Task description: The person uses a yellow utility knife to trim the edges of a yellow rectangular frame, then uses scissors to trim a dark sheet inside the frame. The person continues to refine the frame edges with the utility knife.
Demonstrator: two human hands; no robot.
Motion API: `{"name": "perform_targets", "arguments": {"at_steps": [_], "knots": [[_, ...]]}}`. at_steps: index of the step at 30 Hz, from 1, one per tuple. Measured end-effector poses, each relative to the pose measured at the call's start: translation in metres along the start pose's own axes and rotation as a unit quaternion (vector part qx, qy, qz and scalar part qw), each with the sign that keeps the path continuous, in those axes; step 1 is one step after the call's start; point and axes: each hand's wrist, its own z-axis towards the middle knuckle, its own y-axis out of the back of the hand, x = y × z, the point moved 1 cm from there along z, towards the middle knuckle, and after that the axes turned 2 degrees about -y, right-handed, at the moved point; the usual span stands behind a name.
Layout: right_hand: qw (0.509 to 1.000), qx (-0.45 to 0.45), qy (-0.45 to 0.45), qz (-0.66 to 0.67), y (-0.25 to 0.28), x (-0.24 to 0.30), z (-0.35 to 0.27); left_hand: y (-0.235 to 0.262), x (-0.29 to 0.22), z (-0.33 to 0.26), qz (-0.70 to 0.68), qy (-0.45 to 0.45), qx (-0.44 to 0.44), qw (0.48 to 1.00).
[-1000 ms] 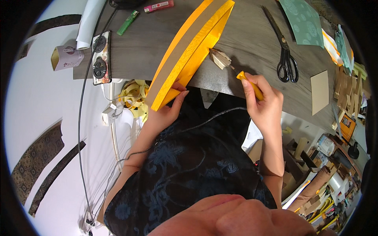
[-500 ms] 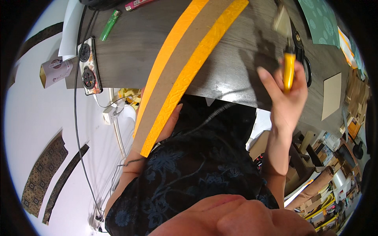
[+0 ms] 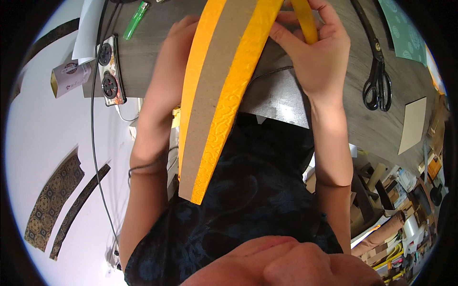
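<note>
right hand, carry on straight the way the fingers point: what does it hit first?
The right hand points up-left, fingers already resting on the yellow-edged cardboard strip, so it would likely meet the strip first. A yellow tool sits in its grip. Depth is unclear.

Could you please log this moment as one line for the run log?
left hand: behind board | right hand: holding yellow tool at board edge | scissors: on table

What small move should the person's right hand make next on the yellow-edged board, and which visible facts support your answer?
Probably draw the yellow tool along the yellow fabric edge of the cardboard strip. The right hand already holds the tool at the strip's upper end, while the left hand steadies the strip from the other side. The fabric looks wrapped over that edge, so pressing it flat seems the fitting step.
</note>
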Motion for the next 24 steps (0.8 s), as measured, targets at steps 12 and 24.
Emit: {"name": "perform_targets", "arguments": {"at_steps": [12, 24], "knots": [[0.999, 0.008, 0.047, 0.001, 0.003, -0.007, 0.003, -0.056, -0.01, 0.013, -0.142, 0.147, -0.117, 0.972], [0.999, 0.011, 0.039, 0.024, 0.002, -0.005, 0.003, -0.063, -0.009, 0.014, -0.134, 0.173, -0.128, 0.967]]}}
